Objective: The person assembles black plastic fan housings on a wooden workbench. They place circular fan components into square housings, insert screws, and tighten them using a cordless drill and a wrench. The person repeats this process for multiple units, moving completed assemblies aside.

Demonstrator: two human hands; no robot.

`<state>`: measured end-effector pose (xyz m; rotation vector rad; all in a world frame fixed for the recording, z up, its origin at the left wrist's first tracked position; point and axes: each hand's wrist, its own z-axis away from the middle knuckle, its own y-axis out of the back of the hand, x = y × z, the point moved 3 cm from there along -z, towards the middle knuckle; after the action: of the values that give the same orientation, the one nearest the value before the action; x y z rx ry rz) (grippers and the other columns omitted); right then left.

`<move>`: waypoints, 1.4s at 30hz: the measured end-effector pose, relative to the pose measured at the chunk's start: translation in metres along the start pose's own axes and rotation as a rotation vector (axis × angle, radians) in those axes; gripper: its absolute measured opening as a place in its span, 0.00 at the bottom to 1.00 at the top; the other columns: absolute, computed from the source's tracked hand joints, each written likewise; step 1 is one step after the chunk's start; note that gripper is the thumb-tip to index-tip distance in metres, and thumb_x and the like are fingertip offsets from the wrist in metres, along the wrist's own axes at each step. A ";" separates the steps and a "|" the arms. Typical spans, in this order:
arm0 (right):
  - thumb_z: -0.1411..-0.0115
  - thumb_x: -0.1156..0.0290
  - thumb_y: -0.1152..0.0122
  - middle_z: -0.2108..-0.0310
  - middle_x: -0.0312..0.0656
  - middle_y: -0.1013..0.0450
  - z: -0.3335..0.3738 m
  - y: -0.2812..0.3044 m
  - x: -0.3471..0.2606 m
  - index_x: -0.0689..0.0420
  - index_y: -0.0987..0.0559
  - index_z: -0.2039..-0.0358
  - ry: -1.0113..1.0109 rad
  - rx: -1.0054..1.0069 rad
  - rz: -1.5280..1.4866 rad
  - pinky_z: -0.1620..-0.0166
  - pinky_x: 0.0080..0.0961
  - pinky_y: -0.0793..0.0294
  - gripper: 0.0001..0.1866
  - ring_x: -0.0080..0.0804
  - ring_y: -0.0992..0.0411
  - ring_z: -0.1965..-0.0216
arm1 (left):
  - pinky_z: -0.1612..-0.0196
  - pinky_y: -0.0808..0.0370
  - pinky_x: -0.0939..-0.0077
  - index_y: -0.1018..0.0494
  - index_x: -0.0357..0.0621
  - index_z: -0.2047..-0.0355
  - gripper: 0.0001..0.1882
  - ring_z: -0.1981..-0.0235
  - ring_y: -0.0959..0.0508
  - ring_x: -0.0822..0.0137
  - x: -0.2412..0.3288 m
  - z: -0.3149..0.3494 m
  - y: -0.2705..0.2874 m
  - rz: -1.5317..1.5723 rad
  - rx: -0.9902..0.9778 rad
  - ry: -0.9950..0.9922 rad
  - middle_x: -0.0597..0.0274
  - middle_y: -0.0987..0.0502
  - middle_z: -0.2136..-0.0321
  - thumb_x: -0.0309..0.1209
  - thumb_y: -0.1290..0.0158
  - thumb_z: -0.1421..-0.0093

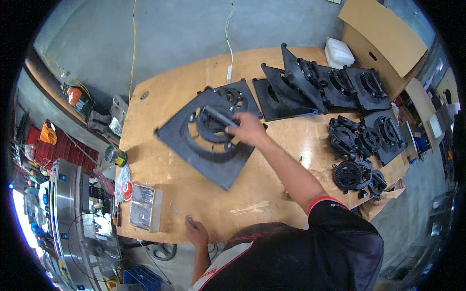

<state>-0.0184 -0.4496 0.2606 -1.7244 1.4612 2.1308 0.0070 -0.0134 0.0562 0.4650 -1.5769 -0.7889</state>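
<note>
My right hand point(248, 129) is wrapped round the bar across the round opening of a black plastic panel point(218, 172). The panel is square and tilted, with one corner toward me, and it overlaps another black panel point(248, 93) lying behind it. Near the front edge of the table my left hand point(197, 234) is closed, fingertips together. A small dark thing shows at those fingers, too small to name. Beside that hand, a few tiny metal pieces point(175, 210) lie on the wood. Left of them stands an open box point(154, 211) with small parts in bags.
More black panels point(335, 87) lean and lie along the back right. Several round black fan-like parts point(347, 175) are piled at the right. A glass jar point(116, 156) and a red tape roll point(127, 190) stand at the left edge. Cardboard point(383, 36) rises behind white containers point(339, 52).
</note>
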 end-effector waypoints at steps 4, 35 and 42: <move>0.49 0.64 0.28 0.66 0.51 0.19 -0.097 0.009 0.019 0.67 0.18 0.57 -0.035 0.193 -0.133 0.60 0.34 0.23 0.22 0.37 0.19 0.66 | 0.44 0.27 0.55 0.29 0.30 0.45 0.23 0.48 0.23 0.40 -0.009 -0.004 -0.003 -0.142 0.104 -0.207 0.37 0.24 0.50 0.27 0.51 0.41; 0.43 0.64 0.36 0.57 0.48 0.22 0.275 0.209 0.222 0.57 0.18 0.57 -0.349 0.837 0.268 0.49 0.40 0.25 0.15 0.49 0.25 0.54 | 0.54 0.27 0.54 0.27 0.27 0.54 0.22 0.57 0.22 0.39 -0.028 -0.024 -0.005 -0.252 -0.079 -0.194 0.33 0.22 0.59 0.39 0.51 0.32; 0.46 0.62 0.32 0.47 0.54 0.28 0.337 0.223 0.286 0.60 0.31 0.39 -0.600 0.660 0.503 0.43 0.43 0.30 0.35 0.56 0.30 0.47 | 0.56 0.26 0.54 0.26 0.31 0.53 0.18 0.61 0.21 0.42 0.028 -0.044 -0.031 -0.199 -0.275 -0.351 0.37 0.21 0.63 0.34 0.47 0.38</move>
<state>-0.5012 -0.4922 0.1576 -0.4799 2.1569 1.7504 0.0407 -0.0638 0.0538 0.2947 -1.7240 -1.2757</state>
